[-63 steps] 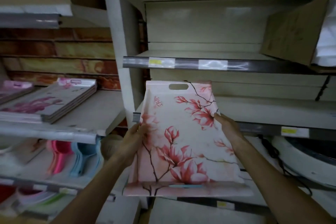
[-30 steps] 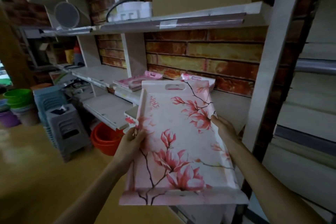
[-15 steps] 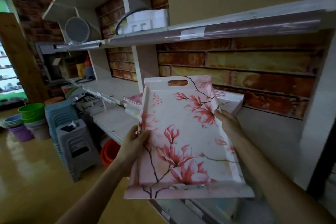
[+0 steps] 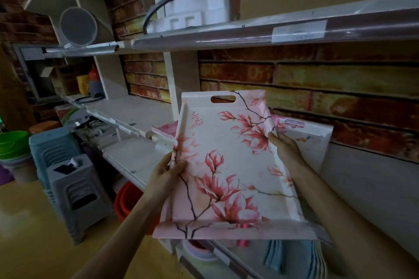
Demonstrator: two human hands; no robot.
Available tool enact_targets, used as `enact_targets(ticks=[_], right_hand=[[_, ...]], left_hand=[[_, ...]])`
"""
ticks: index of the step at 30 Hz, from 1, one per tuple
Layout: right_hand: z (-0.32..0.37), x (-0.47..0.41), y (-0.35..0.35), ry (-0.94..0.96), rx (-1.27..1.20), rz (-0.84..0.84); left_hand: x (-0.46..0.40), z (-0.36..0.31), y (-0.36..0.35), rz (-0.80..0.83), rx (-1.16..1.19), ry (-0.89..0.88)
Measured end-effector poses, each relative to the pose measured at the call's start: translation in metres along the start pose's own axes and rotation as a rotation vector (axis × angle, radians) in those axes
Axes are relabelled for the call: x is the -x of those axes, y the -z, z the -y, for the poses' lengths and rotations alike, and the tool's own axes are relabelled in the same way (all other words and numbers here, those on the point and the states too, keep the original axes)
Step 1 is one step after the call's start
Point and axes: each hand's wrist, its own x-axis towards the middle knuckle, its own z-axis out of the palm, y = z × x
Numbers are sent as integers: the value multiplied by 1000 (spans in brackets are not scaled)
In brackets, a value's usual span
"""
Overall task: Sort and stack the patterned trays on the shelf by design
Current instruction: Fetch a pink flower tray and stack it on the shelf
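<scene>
Here the left hand (image 4: 166,173) grips the left rim of a magnolia-print tray (image 4: 229,165), thumb on the inner face and fingers curled behind the edge. The right hand (image 4: 284,148) holds the opposite rim higher up, fingers wrapped round the side. Between them the tray is carried in the air, tilted with its cut-out handle end away from the person and raised, its near end low, in front of the middle shelf (image 4: 136,156).

Just behind the tray's far right corner, a stack of trays (image 4: 310,140) with a pale top lies on that shelf against the brick-pattern backing (image 4: 317,88); another pink stack (image 4: 164,130) peeks out at the tray's left edge.

On the upper shelf (image 4: 226,34) sits white foam packing (image 4: 195,14). Down at the left stand stacked plastic stools (image 4: 74,188), a green basin (image 4: 12,142) and an orange tub (image 4: 129,199).
</scene>
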Motion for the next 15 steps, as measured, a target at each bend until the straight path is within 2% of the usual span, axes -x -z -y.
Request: enact_targets(ticks=[8, 15], right_hand=[[2, -20, -39, 1, -55, -102], [8, -5, -15, 6, 161, -207]], left_hand=[[-93, -1, 30, 95, -30, -26], [-147, 4, -3, 210, 12, 28]])
